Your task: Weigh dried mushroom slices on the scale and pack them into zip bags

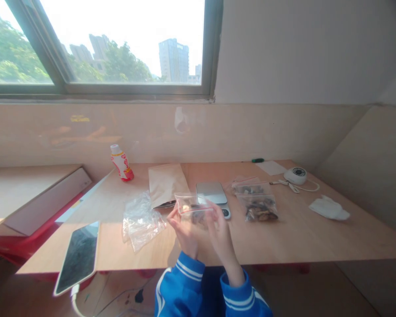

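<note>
Between my two hands is a clear zip bag (pixel 193 205) with a red line along its top and some brownish contents low inside. My left hand (pixel 185 231) grips the bag's left edge, and my right hand (pixel 219 231) pinches its right end near the red line. Just behind the bag stands a kitchen scale (pixel 211 193) with a silver plate, its display partly visible by my right hand. A brown paper pouch (pixel 167 182) lies behind my left hand. Clear plastic bags (pixel 141 222) are spread left of my hands. To the right rest filled zip bags (pixel 259 207) holding dark dried pieces.
A red-and-white bottle (pixel 121 163) stands at the back left. A phone (pixel 79 255) with a plugged cable overhangs the table's front left. On the right are a small white fan-like device (pixel 296 175), a white cloth or tissue (pixel 329 208), paper (pixel 271 167) and a green-handled tool (pixel 258 160).
</note>
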`<state>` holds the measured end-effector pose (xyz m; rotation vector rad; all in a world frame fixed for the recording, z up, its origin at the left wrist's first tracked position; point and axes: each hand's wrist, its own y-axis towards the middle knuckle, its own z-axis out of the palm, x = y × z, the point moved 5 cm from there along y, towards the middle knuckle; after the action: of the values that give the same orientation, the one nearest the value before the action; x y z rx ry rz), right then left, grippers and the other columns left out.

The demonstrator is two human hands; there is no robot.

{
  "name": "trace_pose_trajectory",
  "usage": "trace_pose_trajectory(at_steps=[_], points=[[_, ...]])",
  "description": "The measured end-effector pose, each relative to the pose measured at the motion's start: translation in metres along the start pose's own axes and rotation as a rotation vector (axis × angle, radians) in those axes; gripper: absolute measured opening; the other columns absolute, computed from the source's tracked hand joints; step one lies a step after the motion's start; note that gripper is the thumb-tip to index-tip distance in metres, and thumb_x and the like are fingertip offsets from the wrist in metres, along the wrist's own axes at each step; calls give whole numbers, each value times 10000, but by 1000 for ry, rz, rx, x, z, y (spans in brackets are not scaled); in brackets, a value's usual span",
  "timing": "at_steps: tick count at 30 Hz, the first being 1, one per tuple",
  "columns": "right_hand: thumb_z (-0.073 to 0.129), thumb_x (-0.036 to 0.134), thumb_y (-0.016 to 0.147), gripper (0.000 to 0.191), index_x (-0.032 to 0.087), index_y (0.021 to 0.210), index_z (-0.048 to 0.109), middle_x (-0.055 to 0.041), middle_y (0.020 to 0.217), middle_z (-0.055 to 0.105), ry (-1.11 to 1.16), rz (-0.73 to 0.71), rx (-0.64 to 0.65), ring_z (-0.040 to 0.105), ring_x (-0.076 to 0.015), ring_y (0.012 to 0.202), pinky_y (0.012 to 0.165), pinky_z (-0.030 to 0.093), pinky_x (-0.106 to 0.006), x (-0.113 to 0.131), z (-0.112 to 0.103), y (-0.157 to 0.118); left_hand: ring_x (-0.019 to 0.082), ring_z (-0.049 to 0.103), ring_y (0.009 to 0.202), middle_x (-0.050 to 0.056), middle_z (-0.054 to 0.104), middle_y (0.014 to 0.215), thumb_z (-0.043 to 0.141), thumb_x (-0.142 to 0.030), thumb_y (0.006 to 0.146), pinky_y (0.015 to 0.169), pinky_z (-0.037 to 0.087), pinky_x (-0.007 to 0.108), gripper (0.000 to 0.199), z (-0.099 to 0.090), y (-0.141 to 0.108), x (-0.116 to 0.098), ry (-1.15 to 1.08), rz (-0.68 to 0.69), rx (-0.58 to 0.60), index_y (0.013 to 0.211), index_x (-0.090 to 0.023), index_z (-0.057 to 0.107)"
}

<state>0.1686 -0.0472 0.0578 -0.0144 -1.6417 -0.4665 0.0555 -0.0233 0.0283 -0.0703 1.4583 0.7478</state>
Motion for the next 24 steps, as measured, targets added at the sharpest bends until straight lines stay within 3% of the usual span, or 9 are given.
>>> trace_pose_trajectory(at_steps=[3, 6, 9, 11, 16, 20, 24], points=[[409, 453, 935, 361, 221, 1156, 578, -97, 1174, 658, 131, 37, -32, 603, -246, 1126, 973, 486, -411, 11, -22, 0, 243, 386, 1349, 116, 415, 1444, 374, -469, 923, 1106, 317, 499, 277, -1, 0, -14, -38, -64, 53, 1090, -262, 451], [437, 479, 917, 371, 214, 1087, 633, -96, 1129, 682, 177, 67, -44, 618, -266, 1098, 979, 481, -431, 15, -40, -3, 255, 443, 1304, 153, 437, 1414, 537, -485, 849, 1059, 377, 450, 461, 1, 9, -19, -113, -141, 148, 1214, -237, 405], [454, 503, 903, 387, 212, 1058, 659, -94, 1093, 697, 182, 69, -48, 627, -274, 1074, 981, 475, -441, 15, -49, -5, 230, 581, 1125, 120, 596, 1201, 566, -499, 826, 950, 456, 377, 470, 5, 13, -16, -177, -252, 265, 1179, -205, 469], [465, 517, 893, 395, 215, 1051, 665, -90, 1098, 698, 189, 57, -37, 625, -271, 1075, 969, 480, -424, 15, -51, -6, 195, 617, 988, 73, 636, 1041, 615, -493, 790, 869, 477, 318, 413, 4, 12, -19, -193, -274, 271, 1061, -193, 530], [506, 573, 849, 442, 178, 944, 682, -106, 912, 740, 178, 88, -177, 686, -269, 867, 800, 534, -383, 8, -58, -8, 88, 539, 648, -35, 554, 711, 663, -440, 767, 640, 442, 193, 300, 3, 1, -41, -224, -279, 253, 846, -184, 530], [512, 597, 833, 463, 165, 882, 673, -108, 829, 750, 152, 98, -263, 673, -230, 676, 648, 529, -334, 7, -62, -11, 67, 467, 548, -55, 500, 627, 642, -457, 779, 546, 406, 169, 309, -1, -5, -52, -226, -278, 175, 770, -179, 509], [517, 598, 827, 448, 171, 849, 650, -103, 825, 752, 146, 123, -251, 652, -207, 627, 581, 506, -301, 7, -67, -11, 56, 454, 511, -33, 545, 675, 586, -497, 806, 481, 375, 159, 330, -1, -6, -51, -264, -319, 256, 791, -175, 513]])
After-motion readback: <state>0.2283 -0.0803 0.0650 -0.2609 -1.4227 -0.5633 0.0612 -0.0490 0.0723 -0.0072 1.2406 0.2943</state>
